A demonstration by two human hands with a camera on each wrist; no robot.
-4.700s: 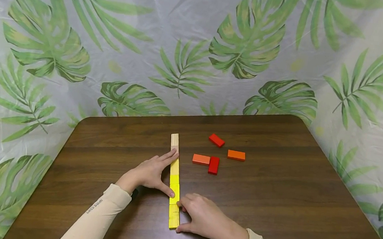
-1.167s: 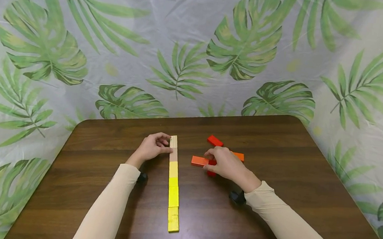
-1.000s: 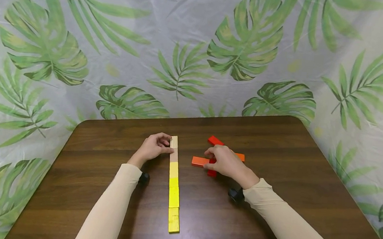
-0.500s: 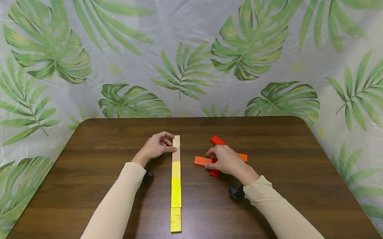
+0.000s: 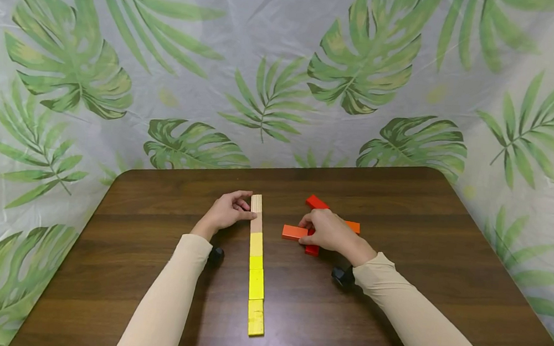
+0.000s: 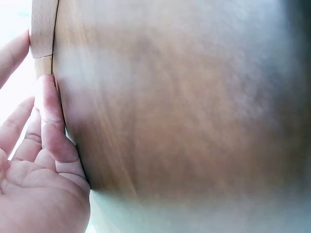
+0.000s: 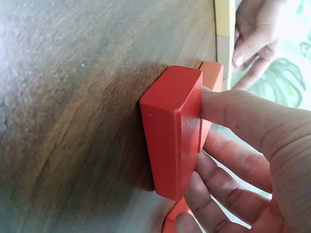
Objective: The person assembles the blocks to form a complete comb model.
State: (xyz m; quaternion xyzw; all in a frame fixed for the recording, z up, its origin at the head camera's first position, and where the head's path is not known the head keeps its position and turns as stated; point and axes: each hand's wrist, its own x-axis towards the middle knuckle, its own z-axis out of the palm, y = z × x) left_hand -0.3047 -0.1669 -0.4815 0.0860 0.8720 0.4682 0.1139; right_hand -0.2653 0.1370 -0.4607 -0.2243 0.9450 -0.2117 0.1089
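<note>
My left hand (image 5: 228, 209) is at the far end of a straight row of flat wooden blocks. Its thumb touches a pale block (image 5: 256, 225), and the other fingers are loosely bent beside the row. Nearer blocks in the row are yellow, among them a bright yellow block (image 5: 255, 284). To the right, my right hand (image 5: 332, 233) holds a red block (image 7: 163, 145), thumb and fingertips against one face in the right wrist view. That block lies on the table, partly covered by the hand in the head view. An orange-red block (image 5: 294, 232) lies against it.
Beyond my right hand another red block (image 5: 316, 202) lies at an angle, with an orange block (image 5: 353, 227) partly hidden to its right. The brown wooden table (image 5: 422, 276) has rounded far corners. A leaf-patterned sheet (image 5: 285, 84) hangs behind it.
Earlier both hands were at the yellow row, the right one at its near end. The left hand has moved to the far end and the right hand to the red block. Lately both are nearly still.
</note>
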